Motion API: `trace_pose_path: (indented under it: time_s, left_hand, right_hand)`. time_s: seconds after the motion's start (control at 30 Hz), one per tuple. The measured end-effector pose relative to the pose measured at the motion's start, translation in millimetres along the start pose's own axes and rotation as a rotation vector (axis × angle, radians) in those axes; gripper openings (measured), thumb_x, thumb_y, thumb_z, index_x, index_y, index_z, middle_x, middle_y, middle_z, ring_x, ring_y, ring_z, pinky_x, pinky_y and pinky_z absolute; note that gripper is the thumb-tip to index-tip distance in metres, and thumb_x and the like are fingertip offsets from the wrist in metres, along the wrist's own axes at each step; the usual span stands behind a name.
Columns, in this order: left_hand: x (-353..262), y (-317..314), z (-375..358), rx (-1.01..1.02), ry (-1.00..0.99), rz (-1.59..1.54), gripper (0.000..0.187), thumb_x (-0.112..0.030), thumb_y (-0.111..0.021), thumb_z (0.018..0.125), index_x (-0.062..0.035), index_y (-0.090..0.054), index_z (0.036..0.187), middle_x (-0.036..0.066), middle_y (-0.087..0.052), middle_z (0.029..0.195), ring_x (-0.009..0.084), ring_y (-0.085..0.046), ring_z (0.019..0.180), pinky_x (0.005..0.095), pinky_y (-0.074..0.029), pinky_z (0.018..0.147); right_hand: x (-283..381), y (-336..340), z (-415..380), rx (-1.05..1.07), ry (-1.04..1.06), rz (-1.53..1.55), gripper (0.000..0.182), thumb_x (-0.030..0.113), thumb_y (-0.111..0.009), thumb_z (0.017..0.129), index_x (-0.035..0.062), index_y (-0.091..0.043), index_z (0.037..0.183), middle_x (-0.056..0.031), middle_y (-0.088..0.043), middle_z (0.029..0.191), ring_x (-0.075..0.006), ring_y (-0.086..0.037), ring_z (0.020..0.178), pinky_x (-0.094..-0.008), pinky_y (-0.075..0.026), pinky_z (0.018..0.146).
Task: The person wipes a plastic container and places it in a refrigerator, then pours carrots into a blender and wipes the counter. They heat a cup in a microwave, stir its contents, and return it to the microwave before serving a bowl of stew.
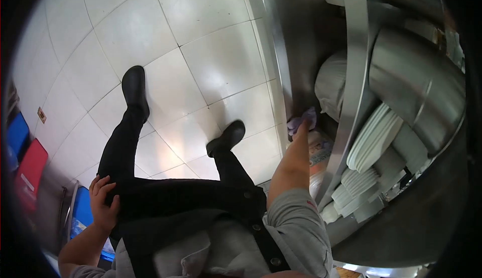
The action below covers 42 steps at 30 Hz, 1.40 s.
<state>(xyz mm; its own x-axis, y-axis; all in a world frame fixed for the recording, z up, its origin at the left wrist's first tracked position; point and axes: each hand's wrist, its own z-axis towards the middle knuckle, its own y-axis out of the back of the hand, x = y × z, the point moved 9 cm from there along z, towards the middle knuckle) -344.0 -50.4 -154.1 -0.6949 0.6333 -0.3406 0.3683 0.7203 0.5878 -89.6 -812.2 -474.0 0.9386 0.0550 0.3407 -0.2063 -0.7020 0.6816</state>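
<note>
My right hand (304, 123) reaches down to the right, over a low metal shelf (301, 72) of the steel unit. Its fingers are closed on a crumpled purple cloth (310, 115), which partly hides them. Just beyond the cloth sits a rounded, grey-white bundle (331, 84), and a printed plastic bag (319, 152) lies close to the forearm. At the left, my left hand (104, 202) rests on the black apron over my thigh, its fingers spread and holding nothing.
Stacked white plates (374, 137), bowls (359, 182) and a large steel container (419, 77) stand on the upper level at right. A metal upright edge (355, 52) runs beside my right arm. Red (31, 170) and blue (83, 210) bins are at left, above white tiles (170, 82).
</note>
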Motion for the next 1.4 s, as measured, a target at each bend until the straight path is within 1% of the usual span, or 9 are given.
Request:
trace_pose_path:
  time_s: [0.37, 0.47, 0.53, 0.67, 0.87, 0.9, 1.1, 1.33, 1.4]
  left_hand:
    - [-17.7, 27.6, 23.9, -0.025, -0.021, -0.043, 0.034, -0.002, -0.065, 0.066, -0.0068, -0.061, 0.099, 0.014, -0.057, 0.119, 0.0388, -0.043, 0.121, 0.0461, -0.034, 0.102]
    - [-14.0, 34.0, 28.6, -0.043, -0.034, -0.056, 0.033, -0.003, -0.065, 0.066, -0.0072, -0.061, 0.098, 0.014, -0.058, 0.118, 0.0389, -0.044, 0.120, 0.0463, -0.035, 0.101]
    - [-8.6, 38.6, 29.8, -0.053, -0.044, -0.061, 0.033, -0.003, -0.065, 0.066, -0.0074, -0.061, 0.098, 0.013, -0.058, 0.118, 0.0389, -0.044, 0.120, 0.0464, -0.035, 0.101]
    - [-0.5, 44.3, 31.0, -0.058, -0.019, -0.073, 0.032, -0.004, -0.065, 0.066, -0.0078, -0.061, 0.097, 0.013, -0.057, 0.118, 0.0389, -0.043, 0.120, 0.0469, -0.035, 0.101]
    - [3.8, 48.7, 35.2, -0.063, 0.010, -0.102, 0.032, -0.004, -0.066, 0.066, -0.0079, -0.062, 0.097, 0.012, -0.057, 0.119, 0.0390, -0.043, 0.121, 0.0475, -0.035, 0.101]
    - [2.6, 49.3, 35.5, -0.066, 0.004, -0.110, 0.032, -0.003, -0.066, 0.066, -0.0079, -0.062, 0.097, 0.012, -0.057, 0.119, 0.0390, -0.043, 0.121, 0.0476, -0.035, 0.101]
    - [2.1, 42.8, 29.3, -0.069, -0.014, -0.150, 0.031, -0.002, -0.067, 0.066, -0.0077, -0.062, 0.096, 0.012, -0.057, 0.118, 0.0391, -0.044, 0.120, 0.0464, -0.037, 0.100]
    - [-2.4, 28.0, 19.7, -0.086, -0.023, -0.172, 0.029, -0.003, -0.067, 0.067, -0.0072, -0.062, 0.095, 0.012, -0.059, 0.115, 0.0387, -0.045, 0.119, 0.0461, -0.038, 0.099]
    - [-2.8, 22.1, 17.4, -0.099, -0.016, -0.205, 0.027, -0.004, -0.068, 0.068, -0.0078, -0.063, 0.094, 0.011, -0.060, 0.114, 0.0379, -0.046, 0.118, 0.0453, -0.039, 0.098]
  right_hand:
    - [160.1, -192.1, -157.2, -0.759, 0.414, -0.459, 0.060, 0.034, -0.053, 0.086, 0.0116, -0.033, 0.138, -0.0220, -0.049, 0.123, -0.0347, -0.056, 0.105, -0.0494, -0.047, 0.081]
    - [245.8, -261.5, -190.7, -0.704, 0.723, -0.645, 0.062, 0.025, -0.052, 0.088, 0.0153, -0.025, 0.143, -0.0242, -0.049, 0.125, -0.0376, -0.057, 0.107, -0.0502, -0.048, 0.083]
    - [301.1, -271.8, -198.5, -0.391, 0.530, -0.487, 0.059, 0.033, -0.042, 0.091, 0.0143, -0.025, 0.144, -0.0188, -0.039, 0.139, -0.0394, -0.038, 0.128, -0.0569, -0.034, 0.099]
    - [341.2, -346.1, -78.9, 0.183, 0.258, -0.162, 0.064, 0.016, -0.049, 0.086, 0.0149, -0.022, 0.145, -0.0204, -0.046, 0.133, -0.0358, -0.052, 0.116, -0.0471, -0.045, 0.092]
    - [430.6, -464.1, -201.3, -0.075, 1.382, -0.351, 0.054, 0.004, -0.052, 0.079, 0.0056, -0.042, 0.133, -0.0190, -0.050, 0.129, -0.0318, -0.051, 0.118, -0.0408, -0.042, 0.097]
    - [430.6, -467.3, -277.2, -0.252, 1.799, -0.461, 0.051, 0.002, -0.054, 0.076, 0.0042, -0.049, 0.127, -0.0205, -0.053, 0.125, -0.0319, -0.052, 0.116, -0.0402, -0.043, 0.097]
    - [382.3, -432.1, -343.1, 0.225, 1.841, -0.546, 0.062, -0.010, -0.049, 0.071, 0.0079, -0.048, 0.130, -0.0195, -0.051, 0.126, -0.0361, -0.045, 0.120, -0.0390, -0.037, 0.103]
    - [226.8, -288.8, -265.5, 0.240, 1.570, -0.773, 0.066, -0.016, -0.053, 0.070, 0.0266, -0.057, 0.121, -0.0159, -0.045, 0.130, -0.0372, -0.043, 0.121, -0.0425, -0.036, 0.103]
    - [159.3, -228.3, -209.1, 0.138, 1.351, -0.992, 0.047, 0.003, -0.051, 0.079, 0.0226, -0.057, 0.121, -0.0179, -0.049, 0.127, -0.0367, -0.047, 0.117, -0.0426, -0.038, 0.101]
